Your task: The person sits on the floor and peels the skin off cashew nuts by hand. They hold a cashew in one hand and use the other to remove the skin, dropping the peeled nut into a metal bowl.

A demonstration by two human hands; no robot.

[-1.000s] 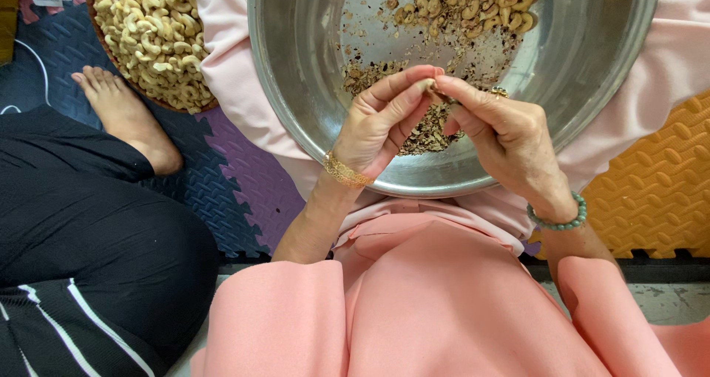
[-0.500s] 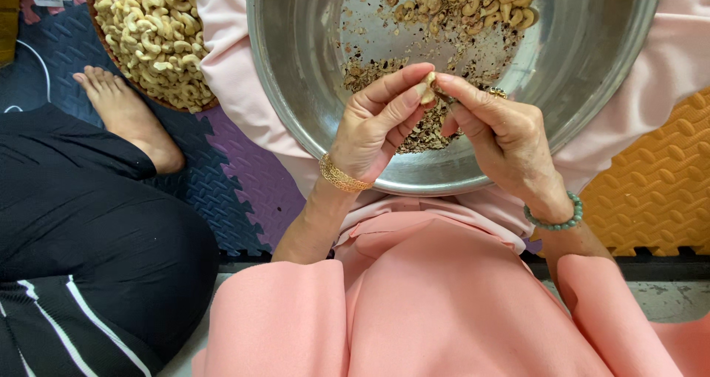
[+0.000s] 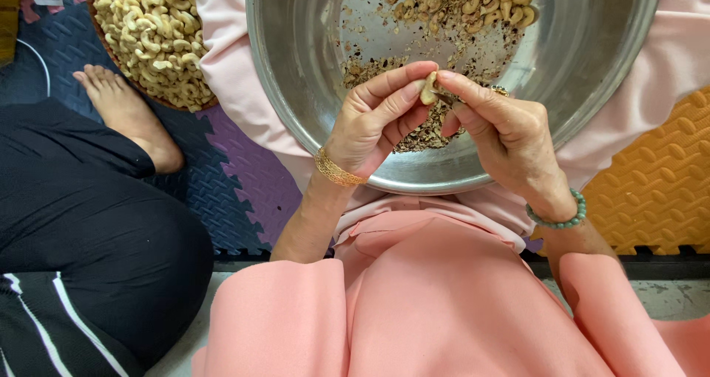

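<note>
Down over a steel bowl (image 3: 592,59) that rests on pink cloth (image 3: 229,74), the left hand (image 3: 370,126) pinches a pale cashew (image 3: 428,90) between thumb and forefinger, while the right hand (image 3: 503,137) closes its fingertips against the same nut from the other side. Inside the bowl lie more nuts (image 3: 473,4) at the far side and brown husk scraps (image 3: 421,133) under the hands; the floor is foam mat, orange (image 3: 658,177) to the right and dark blue (image 3: 214,185) and purple (image 3: 259,177) to the left, where a heaped tray of cashews (image 3: 148,29) sits beside another person's bare foot (image 3: 129,114)
</note>
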